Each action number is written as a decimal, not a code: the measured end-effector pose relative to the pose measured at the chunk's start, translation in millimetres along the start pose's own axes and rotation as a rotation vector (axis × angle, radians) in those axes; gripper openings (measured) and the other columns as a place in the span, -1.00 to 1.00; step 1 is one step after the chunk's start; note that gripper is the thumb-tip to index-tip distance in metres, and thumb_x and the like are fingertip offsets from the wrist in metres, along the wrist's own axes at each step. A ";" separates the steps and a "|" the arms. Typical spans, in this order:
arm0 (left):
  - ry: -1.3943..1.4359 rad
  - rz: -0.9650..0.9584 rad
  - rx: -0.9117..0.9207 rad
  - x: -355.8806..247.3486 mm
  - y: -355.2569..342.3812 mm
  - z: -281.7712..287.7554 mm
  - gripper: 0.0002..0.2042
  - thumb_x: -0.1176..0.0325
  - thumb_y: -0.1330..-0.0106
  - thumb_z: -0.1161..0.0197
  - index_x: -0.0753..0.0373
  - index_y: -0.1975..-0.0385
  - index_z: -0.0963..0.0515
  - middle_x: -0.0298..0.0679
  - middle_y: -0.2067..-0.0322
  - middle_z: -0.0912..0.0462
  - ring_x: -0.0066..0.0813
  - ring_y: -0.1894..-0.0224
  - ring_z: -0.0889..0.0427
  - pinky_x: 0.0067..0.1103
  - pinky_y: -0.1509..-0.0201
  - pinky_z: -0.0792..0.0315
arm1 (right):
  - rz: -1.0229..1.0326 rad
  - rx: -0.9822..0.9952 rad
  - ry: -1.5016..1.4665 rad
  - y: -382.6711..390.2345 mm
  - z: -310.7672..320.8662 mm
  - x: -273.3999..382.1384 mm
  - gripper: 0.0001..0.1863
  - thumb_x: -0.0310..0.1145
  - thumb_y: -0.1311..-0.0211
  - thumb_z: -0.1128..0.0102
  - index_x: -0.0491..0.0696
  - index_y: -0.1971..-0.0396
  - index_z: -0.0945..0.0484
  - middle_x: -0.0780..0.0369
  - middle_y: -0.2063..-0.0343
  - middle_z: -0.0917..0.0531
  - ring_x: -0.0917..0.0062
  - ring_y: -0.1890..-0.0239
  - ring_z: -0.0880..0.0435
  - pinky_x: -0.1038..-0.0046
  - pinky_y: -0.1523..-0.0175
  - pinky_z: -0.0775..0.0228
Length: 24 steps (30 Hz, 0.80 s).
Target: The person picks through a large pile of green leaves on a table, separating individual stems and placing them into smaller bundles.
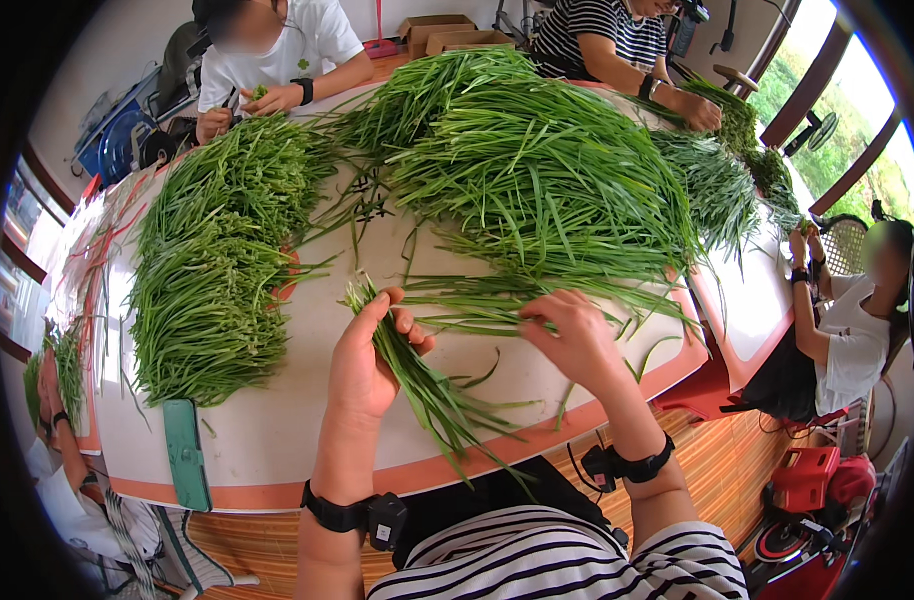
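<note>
My left hand is wrapped round a small bunch of long green chives. Pale stem ends stick up past the thumb, and the leaves trail down to the right over the table's front edge. To the right, my right hand hovers with its fingers curled together; whether a stalk is between them cannot be made out. Just beyond it are loose chives on the white table. A large heap of chives rises behind both hands. At the left, shorter bundles of stalks with bud-like tips form a long pile.
A green flat case lies near the front left edge. Red ties are spread along the far left. Other people work around the table, including one at the back left and one at the right. Greyish-green stalks lie at the right.
</note>
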<state>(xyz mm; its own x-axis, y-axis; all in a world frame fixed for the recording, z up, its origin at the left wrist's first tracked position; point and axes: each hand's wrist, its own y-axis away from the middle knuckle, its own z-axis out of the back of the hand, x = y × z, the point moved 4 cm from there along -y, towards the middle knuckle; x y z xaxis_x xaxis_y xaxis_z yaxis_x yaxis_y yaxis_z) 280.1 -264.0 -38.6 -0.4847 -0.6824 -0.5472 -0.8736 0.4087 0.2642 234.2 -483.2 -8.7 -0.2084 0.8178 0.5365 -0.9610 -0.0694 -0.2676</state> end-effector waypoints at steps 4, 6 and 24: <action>-0.059 0.016 -0.046 1.9 -1.0 -4.2 -0.84 0.25 -0.30 -0.02 0.18 0.26 -0.39 -0.42 0.63 -0.32 -0.57 0.55 -0.33 -0.53 0.35 -0.39 | 0.161 0.014 0.091 -11.9 -27.4 23.2 -0.80 -0.32 0.07 -0.22 -0.12 0.46 -0.55 0.20 0.47 -0.49 0.28 0.28 -0.40 0.37 0.13 -0.28; -0.073 0.004 -0.056 4.2 -3.8 -2.0 -0.84 0.26 -0.30 -0.03 0.18 0.25 -0.39 -0.43 0.65 -0.28 -0.59 0.58 -0.29 -0.57 0.40 -0.33 | 0.148 0.006 0.143 -15.9 -38.3 19.8 -0.81 -0.32 0.07 -0.22 -0.12 0.48 -0.54 0.20 0.47 -0.49 0.29 0.28 -0.40 0.38 0.12 -0.28; -0.136 0.155 -0.075 20.7 -1.6 0.6 -0.74 0.22 -0.29 -0.04 0.23 0.12 -0.40 -0.44 0.66 -0.24 -0.61 0.61 -0.24 -0.57 0.43 -0.25 | -0.159 0.084 -0.519 -13.4 -18.0 41.9 -0.83 -0.39 -0.15 -0.14 -0.20 0.35 -0.48 0.27 0.55 -0.58 0.65 0.47 -0.53 0.60 0.33 -0.36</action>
<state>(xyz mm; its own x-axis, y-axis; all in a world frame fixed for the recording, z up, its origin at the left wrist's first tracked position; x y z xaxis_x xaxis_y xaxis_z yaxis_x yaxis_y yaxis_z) 271.5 -278.4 -50.9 -0.6079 -0.5249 -0.5958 -0.7921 0.4526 0.4095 241.6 -437.8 3.0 -0.1012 0.4345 0.8950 -0.9948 -0.0310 -0.0975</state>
